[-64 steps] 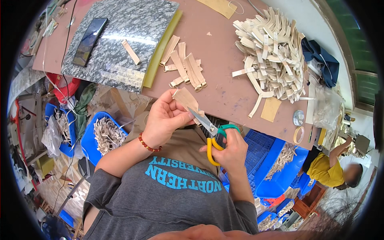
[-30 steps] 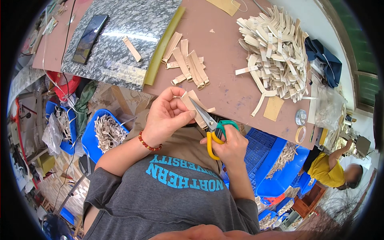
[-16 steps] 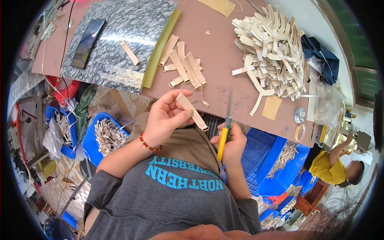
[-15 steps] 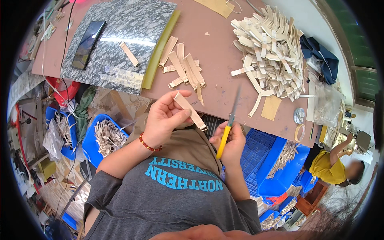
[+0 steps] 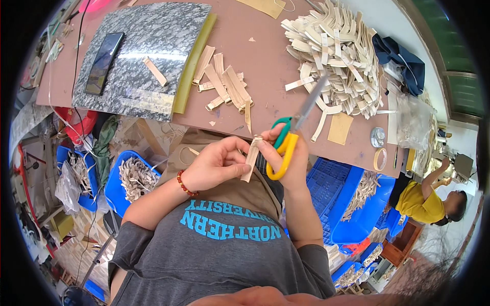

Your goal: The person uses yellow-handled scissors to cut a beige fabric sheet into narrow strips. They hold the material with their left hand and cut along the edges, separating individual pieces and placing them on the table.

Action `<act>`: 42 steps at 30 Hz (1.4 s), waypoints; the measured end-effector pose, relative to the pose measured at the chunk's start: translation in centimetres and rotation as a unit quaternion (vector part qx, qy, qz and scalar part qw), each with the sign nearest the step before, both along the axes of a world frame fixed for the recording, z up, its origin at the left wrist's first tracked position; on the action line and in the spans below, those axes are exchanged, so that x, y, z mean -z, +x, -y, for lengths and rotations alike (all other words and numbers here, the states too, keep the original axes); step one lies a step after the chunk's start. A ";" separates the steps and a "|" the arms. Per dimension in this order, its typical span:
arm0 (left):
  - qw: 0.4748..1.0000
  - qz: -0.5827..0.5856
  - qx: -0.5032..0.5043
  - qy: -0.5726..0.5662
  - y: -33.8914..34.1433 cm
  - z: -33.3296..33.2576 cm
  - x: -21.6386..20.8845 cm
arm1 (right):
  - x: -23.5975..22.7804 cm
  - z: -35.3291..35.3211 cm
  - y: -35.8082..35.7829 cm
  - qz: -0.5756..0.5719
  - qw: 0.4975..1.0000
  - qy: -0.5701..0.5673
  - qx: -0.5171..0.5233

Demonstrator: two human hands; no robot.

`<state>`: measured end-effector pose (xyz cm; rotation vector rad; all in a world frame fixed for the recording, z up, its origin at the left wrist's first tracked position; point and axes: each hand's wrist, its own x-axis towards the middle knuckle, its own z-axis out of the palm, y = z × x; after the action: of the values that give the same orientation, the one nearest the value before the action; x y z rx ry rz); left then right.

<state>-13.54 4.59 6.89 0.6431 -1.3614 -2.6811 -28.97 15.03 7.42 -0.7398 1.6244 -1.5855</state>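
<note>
Left hand: my fingers pinch a short pale strip at its middle; the strip stands nearly upright, held in the air over my lap, just off the near edge of the surface.
Right hand: my fingers are clenched through the yellow-and-green loops of the scissors; the thumb tip touches the strip's upper end.
Scissors: blades point up and away over the surface (blurred, so I cannot tell how far apart they stand).
Surface, centre: a small cluster of cut strips lies flat, just beside an olive-green bar.
Surface, left: a speckled stone slab carries a dark phone and one single strip piece, the two well apart.
Surface, right: a large heap of pale strips; near it a tan square and a tape roll.
Below the surface: blue bins with strip offcuts.
Far right: another person in a yellow top.
</note>
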 end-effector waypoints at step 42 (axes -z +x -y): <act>0.967 -0.021 -0.254 0.002 0.0 1.3 0.4 | -0.9 -5.0 0.1 -0.492 0.853 0.155 -0.079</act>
<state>-13.50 3.31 6.45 0.8013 -1.0070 -2.2724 -28.85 20.04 8.30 -1.6083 2.3511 -0.7630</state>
